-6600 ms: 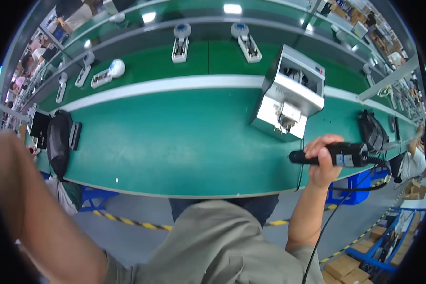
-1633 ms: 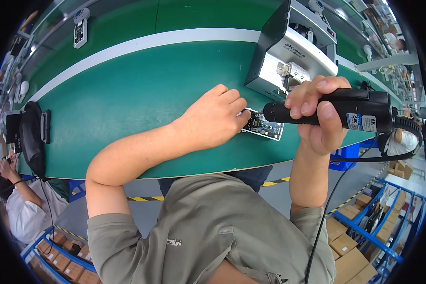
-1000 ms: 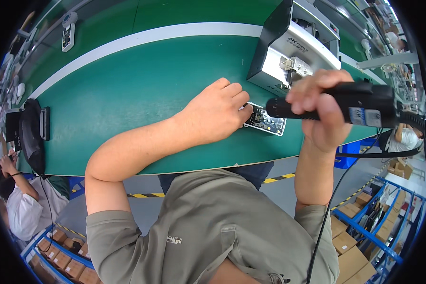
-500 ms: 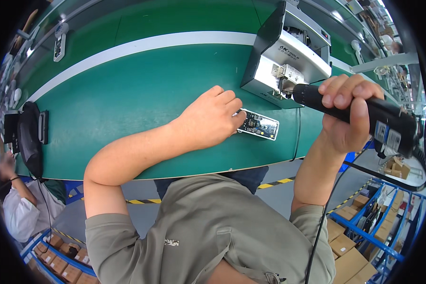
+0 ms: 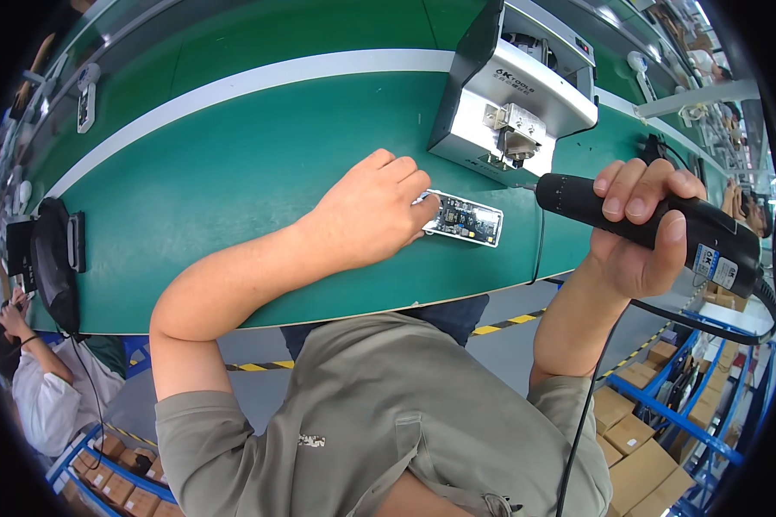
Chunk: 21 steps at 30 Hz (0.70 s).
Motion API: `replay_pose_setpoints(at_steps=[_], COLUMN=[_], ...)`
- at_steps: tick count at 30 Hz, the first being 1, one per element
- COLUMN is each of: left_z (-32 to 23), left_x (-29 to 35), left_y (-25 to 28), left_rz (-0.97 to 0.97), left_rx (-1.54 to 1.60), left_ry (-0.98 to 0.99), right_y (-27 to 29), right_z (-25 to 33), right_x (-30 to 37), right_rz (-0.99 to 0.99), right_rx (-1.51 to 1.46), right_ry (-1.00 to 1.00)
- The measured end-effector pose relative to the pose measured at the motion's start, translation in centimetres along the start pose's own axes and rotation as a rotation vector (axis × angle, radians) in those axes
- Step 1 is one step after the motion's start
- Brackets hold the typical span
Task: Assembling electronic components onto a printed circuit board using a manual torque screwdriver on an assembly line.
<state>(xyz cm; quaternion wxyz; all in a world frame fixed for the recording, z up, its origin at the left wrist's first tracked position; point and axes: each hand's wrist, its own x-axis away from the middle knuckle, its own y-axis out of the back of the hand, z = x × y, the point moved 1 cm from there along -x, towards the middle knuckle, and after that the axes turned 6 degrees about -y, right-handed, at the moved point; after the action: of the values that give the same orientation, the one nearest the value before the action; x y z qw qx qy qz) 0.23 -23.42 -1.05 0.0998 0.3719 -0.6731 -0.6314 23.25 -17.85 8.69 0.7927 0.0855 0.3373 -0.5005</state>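
At the left end of the green desk (image 5: 190,207) lies a dark bag (image 5: 53,267). A co-worker in a white top (image 5: 52,401) is beyond its near edge, at the far left of view. A white strip (image 5: 233,90) runs along the far side. Yellow-black tape (image 5: 513,322) marks the floor; at near right, cardboard boxes (image 5: 645,472) sit by a blue rack (image 5: 677,421).

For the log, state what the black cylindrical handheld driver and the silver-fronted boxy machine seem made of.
Black cylindrical handheld driver: probably matte plastic, judging by dull sheen.
Silver-fronted boxy machine: front likely satin metal, given bright reflections and crisp edges.
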Motion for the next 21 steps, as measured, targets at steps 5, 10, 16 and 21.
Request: replay_pose_setpoints(at_steps=[5, 10, 16, 21], left_z=[0.0, -0.1, 0.1, 0.0], left_x=[-0.2, -0.1, -0.2, -0.2], left_y=[0.1, 0.0, -0.2, -0.2], left_rz=[0.005, 0.005, -0.092, -0.119], left_rx=[-0.005, 0.003, -0.016, -0.024], left_ry=[-0.005, 0.0, -0.034, -0.037], right_y=[-0.7, -1.6, -2.3, -2.0], right_z=[-1.3, -3.4, -4.8, -4.1], right_x=[0.9, 2.2, 2.6, 2.5], right_rz=[0.029, 0.076, 0.084, 0.115], right_rx=[-0.044, -0.058, -0.064, -0.091], right_ry=[-0.017, -0.089, -0.138, -0.131])
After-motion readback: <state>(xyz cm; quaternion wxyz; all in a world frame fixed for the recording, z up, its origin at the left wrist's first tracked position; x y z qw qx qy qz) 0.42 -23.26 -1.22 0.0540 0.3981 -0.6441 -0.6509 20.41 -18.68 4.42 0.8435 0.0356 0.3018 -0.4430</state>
